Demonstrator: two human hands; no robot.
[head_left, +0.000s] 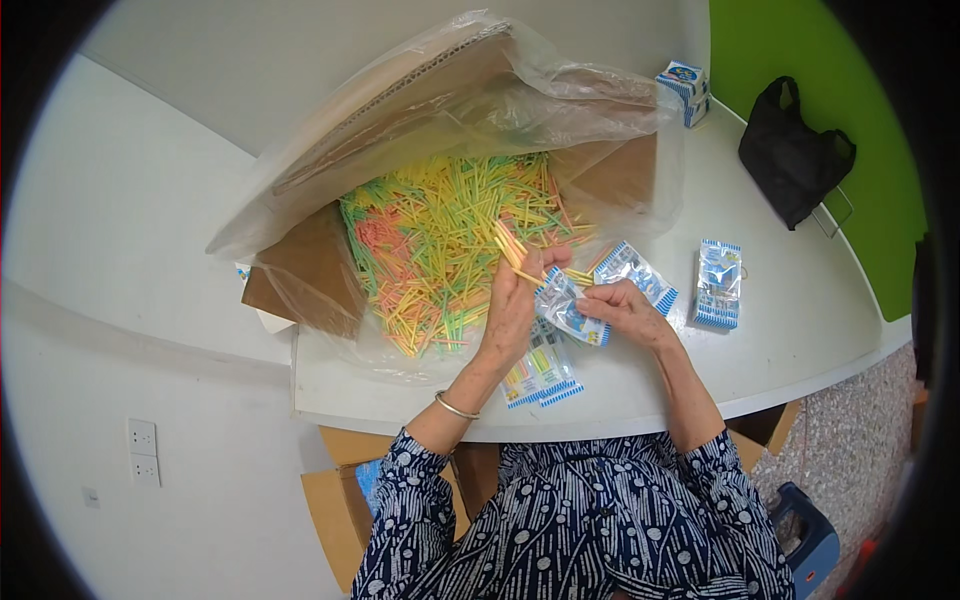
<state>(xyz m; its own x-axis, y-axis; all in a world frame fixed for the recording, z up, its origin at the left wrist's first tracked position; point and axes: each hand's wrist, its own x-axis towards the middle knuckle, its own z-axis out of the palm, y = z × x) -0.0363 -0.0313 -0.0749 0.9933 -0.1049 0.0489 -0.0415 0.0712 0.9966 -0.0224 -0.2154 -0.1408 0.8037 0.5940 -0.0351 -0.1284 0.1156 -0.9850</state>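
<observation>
My left hand (511, 318) is closed around a small bunch of thin yellow and pink sticks (508, 243), which point up and away from me. My right hand (634, 314) pinches a small clear plastic packet (566, 303) with blue-and-white print. The packet's upper end meets my left fingers, beside the lower ends of the sticks. Just beyond my hands, a large heap of pastel sticks (450, 230) in yellow, pink and green fills a plastic-lined cardboard box (610, 180). Another printed packet (630, 272) lies behind my right hand. More packets (545, 370) lie below my hands.
A stack of packets (718, 285) sits on the white table (790, 320) at right. Small striped boxes (684, 92) and a black bag (795, 155) stand farther back. Below the table edge are open cardboard boxes (335, 510) and a blue-grey stool (808, 540).
</observation>
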